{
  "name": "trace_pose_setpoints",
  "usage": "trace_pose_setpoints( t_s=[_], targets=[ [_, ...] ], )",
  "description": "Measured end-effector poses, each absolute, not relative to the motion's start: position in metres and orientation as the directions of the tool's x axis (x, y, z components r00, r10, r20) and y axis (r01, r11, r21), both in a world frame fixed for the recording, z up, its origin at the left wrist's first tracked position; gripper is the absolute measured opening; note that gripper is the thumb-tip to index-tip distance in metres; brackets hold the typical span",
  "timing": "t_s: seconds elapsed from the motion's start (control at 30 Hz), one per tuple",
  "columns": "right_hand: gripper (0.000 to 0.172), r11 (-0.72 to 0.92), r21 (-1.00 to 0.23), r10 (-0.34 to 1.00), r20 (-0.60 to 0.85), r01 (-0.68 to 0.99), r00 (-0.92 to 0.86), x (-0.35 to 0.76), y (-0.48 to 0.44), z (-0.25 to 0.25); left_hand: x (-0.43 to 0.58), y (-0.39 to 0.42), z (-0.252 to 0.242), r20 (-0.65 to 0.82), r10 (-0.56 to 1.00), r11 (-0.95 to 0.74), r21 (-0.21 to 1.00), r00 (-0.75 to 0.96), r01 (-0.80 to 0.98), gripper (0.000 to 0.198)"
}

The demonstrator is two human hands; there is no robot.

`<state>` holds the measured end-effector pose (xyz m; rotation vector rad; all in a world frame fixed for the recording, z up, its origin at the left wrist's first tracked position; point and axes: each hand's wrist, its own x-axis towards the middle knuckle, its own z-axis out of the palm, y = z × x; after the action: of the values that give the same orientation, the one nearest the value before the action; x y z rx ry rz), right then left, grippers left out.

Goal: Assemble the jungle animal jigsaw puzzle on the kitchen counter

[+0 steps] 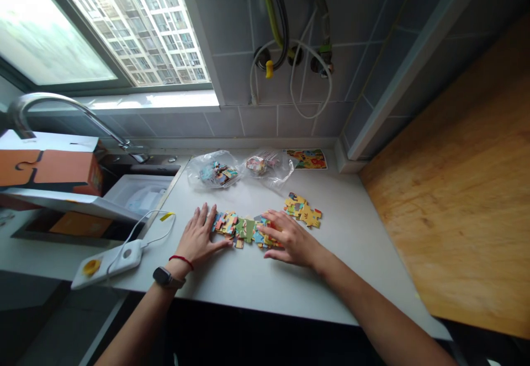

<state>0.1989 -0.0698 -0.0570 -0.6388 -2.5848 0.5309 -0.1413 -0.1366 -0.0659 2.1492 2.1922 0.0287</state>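
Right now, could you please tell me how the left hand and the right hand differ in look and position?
The left hand has a dark watch and a red bracelet near its wrist, while the right hand has neither. The left hand is at the left end of the puzzle pieces; the right hand partly covers their right end. Both hands are bare.

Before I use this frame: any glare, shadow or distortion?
Head view: left window pane washed out, windowsill bright with glare; area below the worktop near-black; puzzle pieces distinguishable, fine print too small; steep outer slants suggest wide-angle distortion.
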Motion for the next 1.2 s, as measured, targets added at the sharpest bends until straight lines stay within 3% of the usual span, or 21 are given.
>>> trace_pose_setpoints(
  t_s=[0.1,0.23,0.43,0.53,0.6,0.7,0.8,0.87,1.0,1.2],
  targets=[
    [0.048,0.839,-0.446,0.461,0.278,0.312,-0.843,0.194,-0.070,-0.066,-0.139,-0.134,-0.063,-0.097,0.990,0.104,0.027,-0.101,0.994,0.117],
    [0.030,0.819,-0.493,0.478,0.302,0.294,-0.825,0.203,-0.062,-0.064,-0.139,-0.131,-0.062,-0.103,0.961,0.259,0.009,-0.257,0.966,0.085],
    [0.015,0.709,-0.551,0.633,0.220,0.441,-0.743,0.217,-0.059,-0.041,-0.141,-0.127,-0.066,0.020,0.943,0.330,0.079,-0.333,0.941,0.071],
    [0.022,0.662,-0.555,0.690,0.189,0.504,-0.699,0.223,-0.055,-0.038,-0.139,-0.126,-0.067,0.106,0.938,0.310,0.162,-0.329,0.937,0.068],
    [0.026,0.653,-0.557,0.698,0.182,0.513,-0.692,0.226,-0.051,-0.038,-0.134,-0.129,-0.064,0.163,0.952,0.219,0.224,-0.258,0.950,0.066],
    [0.026,0.645,-0.579,0.712,0.217,0.499,-0.668,0.228,-0.050,-0.040,-0.117,-0.137,-0.054,0.231,0.973,-0.078,0.263,0.015,0.962,0.061],
    [0.056,0.682,-0.575,0.679,0.265,0.453,-0.685,0.221,-0.056,-0.044,-0.089,-0.145,-0.046,0.221,0.918,-0.377,0.237,0.329,0.895,0.065],
    [0.067,0.735,-0.557,0.602,0.273,0.387,-0.750,0.212,-0.060,-0.050,-0.071,-0.147,-0.047,0.197,0.897,-0.432,0.200,0.395,0.880,0.072],
    [0.047,0.786,-0.562,0.472,0.278,0.257,-0.837,0.203,-0.064,-0.058,-0.047,-0.143,-0.061,0.122,0.906,-0.421,0.151,0.405,0.895,0.074],
    [0.035,0.751,-0.525,0.575,0.222,0.401,-0.787,0.217,-0.061,-0.043,-0.041,-0.153,-0.064,0.105,0.886,-0.462,0.097,0.452,0.882,0.056]
  ],
)
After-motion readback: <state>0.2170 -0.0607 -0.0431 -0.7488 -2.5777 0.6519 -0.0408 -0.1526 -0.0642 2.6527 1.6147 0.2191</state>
